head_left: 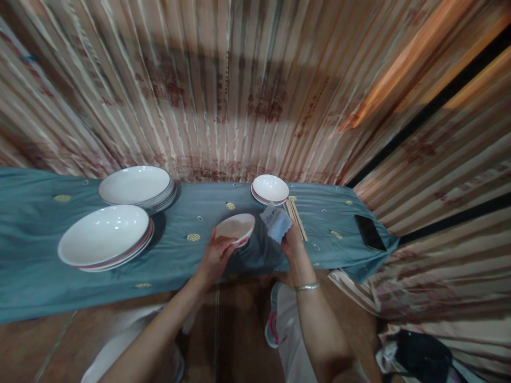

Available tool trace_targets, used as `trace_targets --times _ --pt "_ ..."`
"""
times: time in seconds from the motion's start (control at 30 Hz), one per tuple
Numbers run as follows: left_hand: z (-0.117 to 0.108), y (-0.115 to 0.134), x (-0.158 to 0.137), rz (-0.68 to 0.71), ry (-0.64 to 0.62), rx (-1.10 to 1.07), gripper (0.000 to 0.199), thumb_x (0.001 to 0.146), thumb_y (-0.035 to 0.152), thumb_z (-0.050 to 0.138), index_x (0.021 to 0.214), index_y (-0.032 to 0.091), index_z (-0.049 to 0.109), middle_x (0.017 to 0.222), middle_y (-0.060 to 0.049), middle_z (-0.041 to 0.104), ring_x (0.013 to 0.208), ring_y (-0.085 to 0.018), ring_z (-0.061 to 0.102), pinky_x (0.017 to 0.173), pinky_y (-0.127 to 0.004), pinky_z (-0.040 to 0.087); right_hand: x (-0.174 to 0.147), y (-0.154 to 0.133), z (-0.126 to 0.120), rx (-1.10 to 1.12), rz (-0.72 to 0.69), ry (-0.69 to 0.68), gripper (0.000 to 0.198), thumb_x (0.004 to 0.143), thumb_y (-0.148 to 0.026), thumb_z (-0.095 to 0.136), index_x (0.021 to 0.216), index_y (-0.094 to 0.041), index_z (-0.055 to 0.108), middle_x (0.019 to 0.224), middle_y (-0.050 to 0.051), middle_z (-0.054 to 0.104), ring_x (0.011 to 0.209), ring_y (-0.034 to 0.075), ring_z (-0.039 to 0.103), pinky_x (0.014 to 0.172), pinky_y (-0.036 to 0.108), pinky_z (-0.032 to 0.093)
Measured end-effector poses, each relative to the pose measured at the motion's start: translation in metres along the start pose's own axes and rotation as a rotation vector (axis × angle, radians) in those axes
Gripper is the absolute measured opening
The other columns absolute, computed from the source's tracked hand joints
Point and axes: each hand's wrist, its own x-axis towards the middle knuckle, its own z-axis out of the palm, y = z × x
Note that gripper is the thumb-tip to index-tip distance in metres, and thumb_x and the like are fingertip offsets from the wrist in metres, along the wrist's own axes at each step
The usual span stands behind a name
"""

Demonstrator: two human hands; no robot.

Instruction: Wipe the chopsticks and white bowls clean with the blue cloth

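Observation:
In the head view my left hand (217, 255) is closed on the rim of a white bowl (238, 227) with a red mark on its outside. The bowl is tilted a little above the cloth-covered table (211, 199). To its right, my right hand (293, 242) grips a light blue cloth (276, 222), held apart from the bowl. Part of the right fingers is hidden behind the cloth. Just beyond the right hand lie several wooden chopsticks (296, 217). Behind them stands a small stack of white bowls (270, 188).
Two stacks of larger white dishes stand at the left: a rear stack (136, 183) and a front stack (106, 234). A dark phone (370, 232) lies near the table's right end. Pleated curtains (191, 96) hang behind, and a black pole (431, 109) slants at the right.

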Motion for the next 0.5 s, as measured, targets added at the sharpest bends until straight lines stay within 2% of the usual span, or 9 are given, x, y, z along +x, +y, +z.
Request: trace_targets --times 0.1,0.17,0.23,0.27,0.37,0.43,0.5 --pt "-0.009 0.005 0.007 -0.158 0.159 -0.196 0.019 0.078 0.033 0.058 0.073 0.022 0.073 0.073 -0.001 0.071 0.075 -0.02 0.065 0.105 -0.043 0.032 0.003 0.0 0.003 -0.041 -0.069 0.045 0.016 0.067 -0.023 0.062 0.083 -0.02 0.064 0.062 -0.002 0.067 0.064 0.017 0.065 0.066 0.03 0.054" --pt "-0.014 0.01 0.009 -0.282 0.219 -0.327 0.025 0.073 0.042 0.062 0.072 0.019 0.073 0.064 0.0 0.068 0.067 -0.019 0.062 0.086 -0.036 0.046 0.005 0.002 0.007 -0.089 -0.12 0.041 0.018 0.065 -0.023 0.063 0.083 -0.02 0.065 0.061 -0.003 0.067 0.061 0.015 0.063 0.063 0.028 0.053" --pt "-0.016 0.015 0.009 -0.376 0.232 -0.436 0.033 0.069 0.048 0.066 0.076 0.017 0.073 0.062 0.0 0.067 0.063 -0.018 0.059 0.067 -0.029 0.048 0.009 0.005 0.014 -0.149 -0.164 0.024 0.019 0.066 -0.024 0.062 0.084 -0.021 0.067 0.065 -0.004 0.068 0.061 0.014 0.062 0.062 0.027 0.052" --pt "-0.017 0.017 0.009 -0.398 0.227 -0.474 0.036 0.067 0.05 0.067 0.078 0.016 0.073 0.062 0.0 0.067 0.062 -0.017 0.058 0.062 -0.027 0.046 0.01 0.006 0.019 -0.178 -0.194 0.021 0.019 0.068 -0.025 0.061 0.085 -0.022 0.067 0.069 -0.003 0.069 0.063 0.014 0.062 0.064 0.027 0.052" --pt "-0.015 0.019 0.008 -0.413 0.209 -0.539 0.038 0.066 0.05 0.069 0.078 0.015 0.073 0.064 0.0 0.068 0.062 -0.016 0.059 0.06 -0.024 0.045 0.005 0.011 0.039 -0.316 -0.366 0.024 0.02 0.072 -0.024 0.057 0.088 -0.021 0.068 0.085 0.001 0.071 0.081 0.017 0.064 0.08 0.031 0.05" --pt "-0.014 0.019 0.008 -0.43 0.212 -0.589 0.039 0.066 0.05 0.069 0.079 0.014 0.072 0.064 -0.001 0.069 0.063 -0.016 0.06 0.06 -0.025 0.046 -0.008 0.013 0.053 -0.533 -0.489 -0.06 0.025 0.079 -0.023 0.05 0.096 -0.02 0.068 0.095 0.005 0.071 0.093 0.019 0.062 0.09 0.034 0.046" --pt "-0.015 0.018 0.009 -0.454 0.232 -0.672 0.041 0.064 0.051 0.07 0.081 0.014 0.071 0.066 -0.002 0.069 0.065 -0.018 0.062 0.061 -0.026 0.047 -0.028 0.016 0.067 -0.759 -0.619 -0.164 0.034 0.086 -0.022 0.042 0.113 -0.018 0.062 0.116 0.01 0.064 0.11 0.019 0.056 0.1 0.037 0.04"
